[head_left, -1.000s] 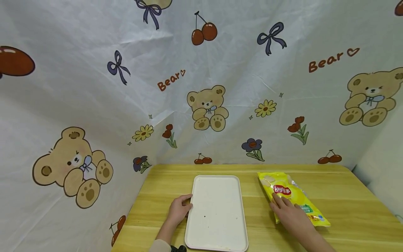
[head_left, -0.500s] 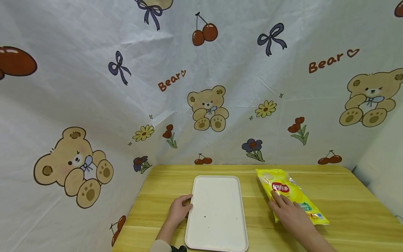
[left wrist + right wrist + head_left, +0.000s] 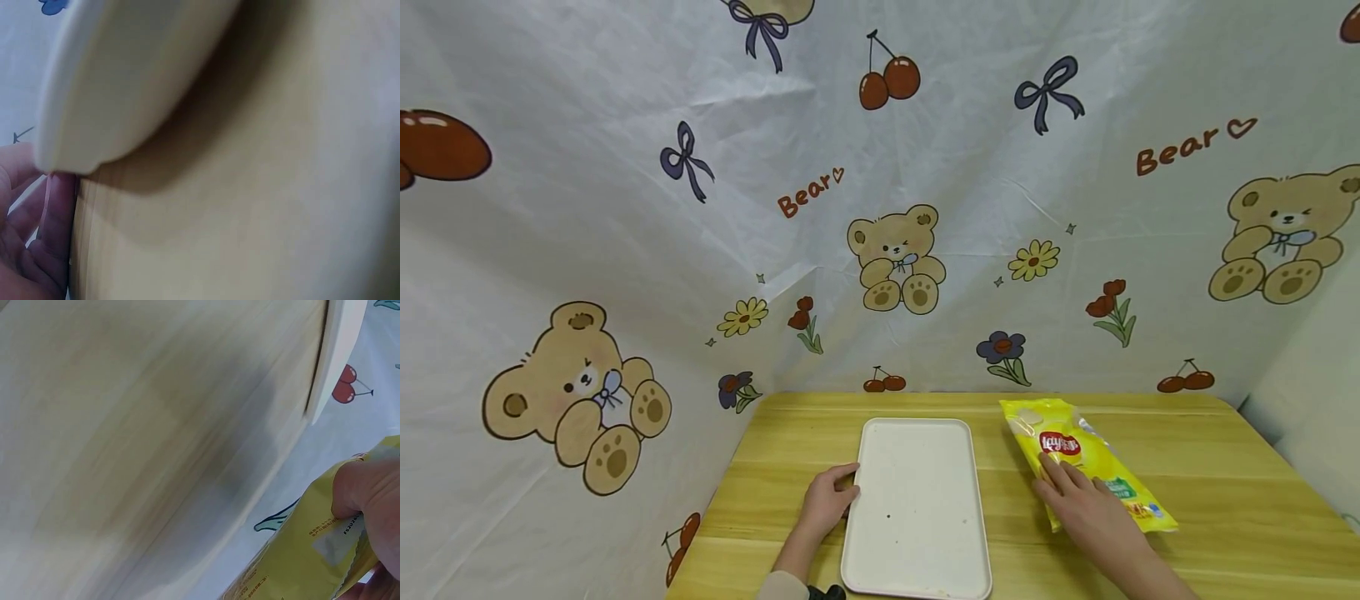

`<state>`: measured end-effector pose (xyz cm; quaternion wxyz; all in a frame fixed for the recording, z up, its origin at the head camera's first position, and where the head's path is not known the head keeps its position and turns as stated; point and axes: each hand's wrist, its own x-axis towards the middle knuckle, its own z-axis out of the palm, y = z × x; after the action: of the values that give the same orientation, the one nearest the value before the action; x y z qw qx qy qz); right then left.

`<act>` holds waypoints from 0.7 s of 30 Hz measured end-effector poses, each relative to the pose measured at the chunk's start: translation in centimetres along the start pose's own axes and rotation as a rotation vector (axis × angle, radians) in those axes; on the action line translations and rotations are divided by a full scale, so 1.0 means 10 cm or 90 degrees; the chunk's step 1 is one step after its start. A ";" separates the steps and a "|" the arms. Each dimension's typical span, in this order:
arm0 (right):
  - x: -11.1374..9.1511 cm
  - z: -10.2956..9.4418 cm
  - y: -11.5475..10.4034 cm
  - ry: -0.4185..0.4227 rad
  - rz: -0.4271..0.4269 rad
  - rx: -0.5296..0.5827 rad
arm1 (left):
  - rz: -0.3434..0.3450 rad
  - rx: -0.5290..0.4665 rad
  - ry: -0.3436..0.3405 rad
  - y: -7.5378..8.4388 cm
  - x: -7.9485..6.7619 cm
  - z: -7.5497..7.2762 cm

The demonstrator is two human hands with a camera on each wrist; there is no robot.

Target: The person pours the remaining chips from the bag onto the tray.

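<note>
A shallow off-white rectangular tray (image 3: 917, 508) lies lengthwise on the table. At its left edge, my left hand (image 3: 827, 502) pinches the rim; in the left wrist view the fingers (image 3: 57, 219) reach beneath the tray's overhanging rim (image 3: 125, 81). To the right, my right hand (image 3: 1093, 517) grips a yellow Lay's potato chip bag (image 3: 1097, 454) from above by its near left side. The right wrist view shows the thumb (image 3: 359, 490) denting the bag (image 3: 300, 556), which is held above the tabletop. The fingers on the bag's far side are mostly hidden.
The light wooden table (image 3: 1240, 500) spreads around both things. A white cloth (image 3: 970, 192) printed with bears, cherries and flowers hangs behind and to the left. Bare wood separates the tray from the bag.
My right hand has shifted the chip bag a little left toward the tray and slightly away from me. The left hand and the tray have stayed in place.
</note>
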<state>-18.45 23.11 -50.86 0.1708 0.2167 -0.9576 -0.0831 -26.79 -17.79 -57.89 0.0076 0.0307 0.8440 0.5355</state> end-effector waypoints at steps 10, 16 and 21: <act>0.09 -0.12 -0.11 0.003 -0.003 0.010 | -0.009 0.003 0.003 0.02 0.00 0.00; 0.11 -0.17 -0.16 -0.019 -0.010 0.016 | -0.005 0.005 0.002 0.02 -0.01 0.00; 0.12 -0.20 -0.17 -0.014 -0.014 0.015 | -0.001 0.015 0.008 0.02 -0.01 0.00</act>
<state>-18.04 20.85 -49.03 0.1565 0.2284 -0.9579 -0.0758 -26.67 -17.72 -57.73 0.0026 0.0265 0.8502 0.5257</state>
